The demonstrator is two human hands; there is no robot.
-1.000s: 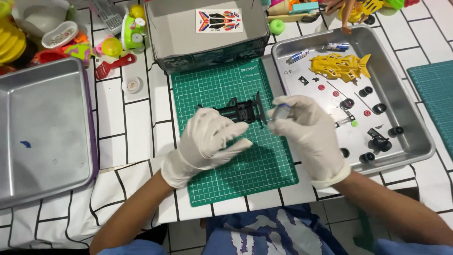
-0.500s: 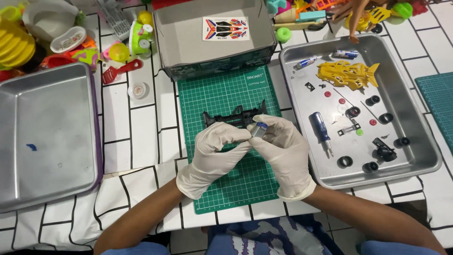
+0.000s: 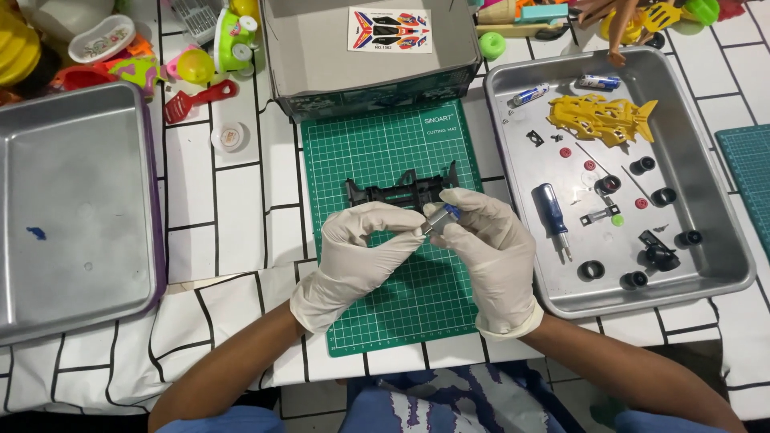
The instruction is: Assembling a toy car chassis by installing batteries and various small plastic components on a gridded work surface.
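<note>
Green cutting mat (image 3: 377, 152) on tiled tablecloth (image 3: 241, 184).

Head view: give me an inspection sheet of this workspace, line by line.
Surface: green cutting mat on a white cloth with black lines.
Job's things: small silver motor with a blue end, held over the mat; black chassis just behind it.
Clutter: right tray with yellow body shell, blue screwdriver, black wheels, small parts; left tray almost bare; grey box; toys along the top.
Grips: left hand and right hand, gloved, both pinching the motor.
Cables: nothing seen.
Surroundings: nothing seen.
</note>
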